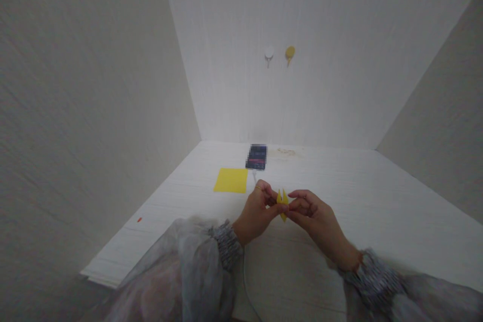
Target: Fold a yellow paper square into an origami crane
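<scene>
head view. a small folded piece of bright yellow paper (283, 202) is at the lower centre of the frame, raised between the two hands. two narrow points stick up at its top and one tapers down at its base. left hand (260, 211): thumb and fingers closed in a pinch on the left side of the folded piece, thumb across its front; a thin gold-coloured ring (258, 187) is on one finger. right hand (319, 219): fingers loosely curled, thumb and fingertips at the right edge of the piece, index finger a little apart from it; whether these tips grip or only touch, cannot tell.

surface: white, faintly grained tabletop (377, 191). left of centre, a flat yellow square sheet of paper (231, 180) lies near the left hand. above and right of the sheet, a dark phone (257, 157), screen pixelated, lies near the back wall. a thin pale cable (246, 282) runs down to the bottom edge, beside the left cuff. small orange-red scrap (139, 220) at lower left, well apart from the hands.

upper centre: white round hook (269, 54) and gold-coloured round hook (290, 53), side by side on the pale back wall (234, 60).
</scene>
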`<state>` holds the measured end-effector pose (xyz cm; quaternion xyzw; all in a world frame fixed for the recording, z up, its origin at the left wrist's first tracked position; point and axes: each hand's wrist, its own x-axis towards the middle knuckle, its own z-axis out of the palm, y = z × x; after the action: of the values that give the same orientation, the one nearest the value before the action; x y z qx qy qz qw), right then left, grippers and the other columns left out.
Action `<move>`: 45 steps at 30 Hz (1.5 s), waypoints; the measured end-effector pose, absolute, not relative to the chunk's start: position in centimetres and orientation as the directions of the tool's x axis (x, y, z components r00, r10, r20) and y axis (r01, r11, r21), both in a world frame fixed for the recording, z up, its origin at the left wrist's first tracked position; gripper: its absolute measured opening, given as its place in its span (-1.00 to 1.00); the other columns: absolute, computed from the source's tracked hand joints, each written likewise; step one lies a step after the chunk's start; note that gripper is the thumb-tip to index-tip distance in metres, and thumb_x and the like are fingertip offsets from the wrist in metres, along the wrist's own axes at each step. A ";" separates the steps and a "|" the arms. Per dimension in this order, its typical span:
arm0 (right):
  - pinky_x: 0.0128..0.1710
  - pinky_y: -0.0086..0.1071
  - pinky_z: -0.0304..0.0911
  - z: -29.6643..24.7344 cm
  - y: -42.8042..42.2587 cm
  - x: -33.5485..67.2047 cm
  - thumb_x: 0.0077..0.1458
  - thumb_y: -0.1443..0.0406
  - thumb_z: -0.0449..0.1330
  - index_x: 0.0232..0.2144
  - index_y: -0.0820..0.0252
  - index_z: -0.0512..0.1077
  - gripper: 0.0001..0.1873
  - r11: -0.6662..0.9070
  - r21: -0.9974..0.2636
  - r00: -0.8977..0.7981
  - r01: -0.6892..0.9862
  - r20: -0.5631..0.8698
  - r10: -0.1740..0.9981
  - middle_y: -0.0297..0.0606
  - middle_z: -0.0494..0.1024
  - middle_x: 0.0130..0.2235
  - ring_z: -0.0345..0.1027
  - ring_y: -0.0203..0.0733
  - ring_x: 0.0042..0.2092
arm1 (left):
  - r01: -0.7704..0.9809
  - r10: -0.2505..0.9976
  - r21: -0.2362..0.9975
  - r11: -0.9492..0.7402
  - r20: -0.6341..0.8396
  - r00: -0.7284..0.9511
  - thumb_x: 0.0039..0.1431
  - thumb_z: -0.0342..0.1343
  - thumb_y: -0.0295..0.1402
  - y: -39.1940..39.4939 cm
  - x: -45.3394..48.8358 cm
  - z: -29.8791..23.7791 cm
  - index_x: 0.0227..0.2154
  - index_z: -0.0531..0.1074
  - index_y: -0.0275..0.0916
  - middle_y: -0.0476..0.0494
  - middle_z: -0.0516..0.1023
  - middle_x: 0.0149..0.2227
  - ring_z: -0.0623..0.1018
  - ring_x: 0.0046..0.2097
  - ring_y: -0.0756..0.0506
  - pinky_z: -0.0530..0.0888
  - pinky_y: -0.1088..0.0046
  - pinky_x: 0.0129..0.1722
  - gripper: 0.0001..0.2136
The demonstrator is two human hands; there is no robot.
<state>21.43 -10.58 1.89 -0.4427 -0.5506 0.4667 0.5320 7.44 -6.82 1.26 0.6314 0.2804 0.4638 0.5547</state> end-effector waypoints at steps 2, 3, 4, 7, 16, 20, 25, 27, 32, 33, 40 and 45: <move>-0.47 -0.44 0.22 2.0 -10.6 21.5 -0.24 0.33 0.24 -0.37 0.13 0.22 -0.67 0.151 -0.987 -0.044 -0.051 0.154 0.987 -0.41 0.45 -0.55 0.34 -0.30 -0.48 | -0.177 0.861 0.959 -0.222 0.278 0.426 -0.15 0.15 -0.38 -6.9 7.4 1.5 -0.45 0.04 -0.23 0.05 0.34 -0.49 0.39 -0.45 0.06 0.28 0.51 -0.44 -0.67; -0.48 -0.45 0.21 2.0 -10.7 21.5 -0.25 0.34 0.25 -0.37 0.13 0.21 -0.66 0.137 -0.988 -0.045 -0.074 0.141 0.989 -0.43 0.44 -0.56 0.34 -0.31 -0.49 | -0.188 0.859 0.958 -0.216 0.278 0.431 -0.16 0.15 -0.39 -7.0 7.4 1.6 -0.46 0.03 -0.22 0.06 0.33 -0.50 0.38 -0.46 0.07 0.28 0.52 -0.45 -0.67; -0.49 -0.46 0.20 2.1 -10.7 21.5 -0.26 0.35 0.25 -0.37 0.13 0.21 -0.65 0.121 -0.988 -0.045 -0.096 0.126 0.991 -0.44 0.44 -0.57 0.33 -0.31 -0.50 | -0.197 0.857 0.958 -0.208 0.275 0.435 -0.17 0.16 -0.40 -7.0 7.5 1.7 -0.46 0.03 -0.22 0.07 0.32 -0.51 0.37 -0.48 0.08 0.27 0.54 -0.46 -0.66; -0.50 -0.47 0.18 2.2 -10.8 21.4 -0.28 0.38 0.26 -0.38 0.12 0.18 -0.62 0.081 -0.985 -0.047 -0.153 0.089 0.995 -0.47 0.44 -0.59 0.33 -0.32 -0.52 | -0.212 0.855 0.961 -0.178 0.257 0.450 -0.20 0.19 -0.42 -7.0 7.5 1.9 -0.48 0.02 -0.23 0.10 0.27 -0.53 0.33 -0.51 0.11 0.26 0.57 -0.50 -0.63; -0.50 -0.47 0.16 2.2 -10.7 21.4 -0.29 0.37 0.27 -0.36 0.12 0.15 -0.58 0.073 -0.983 -0.018 -0.167 0.077 0.997 -0.46 0.45 -0.58 0.32 -0.33 -0.52 | -0.361 0.847 0.929 -0.077 0.252 0.468 -0.21 0.19 -0.45 -6.8 7.6 1.3 -0.39 0.02 -0.21 0.12 0.32 -0.54 0.37 -0.52 0.11 0.27 0.58 -0.50 -0.59; -0.52 -0.47 0.14 2.0 -10.7 21.4 -0.27 0.32 0.27 -0.36 0.13 0.17 -0.60 0.077 -0.988 -0.008 -0.133 0.078 0.997 -0.45 0.45 -0.58 0.31 -0.33 -0.53 | -0.375 0.842 0.927 -0.027 0.223 0.491 -0.25 0.21 -0.47 -6.8 7.5 1.3 -0.36 0.03 -0.22 0.06 0.39 -0.50 0.41 -0.49 0.07 0.31 0.54 -0.47 -0.55; -0.51 -0.46 0.15 1.3 -10.7 21.4 -0.23 0.29 0.25 -0.34 0.12 0.16 -0.62 0.111 -0.989 -0.028 -0.096 0.114 0.993 -0.45 0.44 -0.57 0.31 -0.32 -0.52 | -0.362 0.872 0.932 0.017 0.163 0.461 -0.27 0.22 -0.48 -6.8 7.2 1.2 -0.36 0.04 -0.22 0.09 0.40 -0.55 0.41 -0.54 0.08 0.30 0.55 -0.49 -0.54; -0.50 -0.46 0.15 1.1 -10.7 21.4 -0.22 0.30 0.25 -0.33 0.12 0.16 -0.61 0.123 -0.989 -0.031 -0.082 0.125 0.992 -0.45 0.44 -0.57 0.31 -0.33 -0.52 | -0.365 0.872 0.930 0.038 0.147 0.466 -0.29 0.23 -0.50 -6.8 7.2 1.2 -0.36 0.03 -0.22 0.10 0.41 -0.56 0.41 -0.54 0.08 0.30 0.55 -0.49 -0.53; -0.53 -0.47 0.13 1.1 -11.0 21.4 -0.23 0.29 0.25 -0.32 0.12 0.14 -0.59 0.134 -0.990 -0.034 -0.052 0.136 0.990 -0.44 0.44 -0.58 0.30 -0.32 -0.54 | -0.381 0.868 0.920 0.094 0.111 0.483 -0.32 0.24 -0.52 -6.8 7.1 1.4 -0.39 0.00 -0.22 0.08 0.44 -0.57 0.44 -0.55 0.04 0.31 0.53 -0.49 -0.50; -0.54 -0.47 0.12 1.1 -11.1 21.4 -0.23 0.28 0.25 -0.32 0.13 0.14 -0.59 0.134 -0.990 -0.031 -0.046 0.135 0.990 -0.44 0.44 -0.58 0.30 -0.32 -0.54 | -0.382 0.867 0.919 0.099 0.108 0.487 -0.33 0.24 -0.52 -6.8 7.1 1.4 -0.40 0.00 -0.22 0.08 0.44 -0.57 0.44 -0.55 0.04 0.31 0.53 -0.49 -0.50; -0.52 -0.46 0.14 1.3 -11.0 21.2 -0.21 0.27 0.24 -0.33 0.15 0.14 -0.61 0.160 -0.987 0.029 -0.006 0.160 0.987 -0.41 0.43 -0.58 0.28 -0.32 -0.53 | -0.338 0.879 0.940 0.047 0.122 0.461 -0.28 0.23 -0.46 -6.6 7.3 1.2 -0.35 0.03 -0.23 0.07 0.41 -0.53 0.41 -0.53 0.07 0.31 0.53 -0.46 -0.53; -0.43 -0.39 0.19 1.8 -10.7 20.9 -0.19 0.23 0.21 -0.33 0.15 0.18 -0.65 0.261 -0.953 0.162 0.152 0.284 0.945 -0.40 0.38 -0.56 0.29 -0.27 -0.48 | -0.123 0.907 0.958 -0.257 0.284 0.311 -0.22 0.19 -0.35 -6.9 7.3 1.5 -0.41 0.19 -0.26 0.02 0.32 -0.43 0.37 -0.43 0.07 0.32 0.54 -0.43 -0.69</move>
<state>20.88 -10.67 1.76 -0.5007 -0.5478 0.3448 0.5747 7.31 -6.87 1.51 0.6198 0.3162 0.4945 0.5209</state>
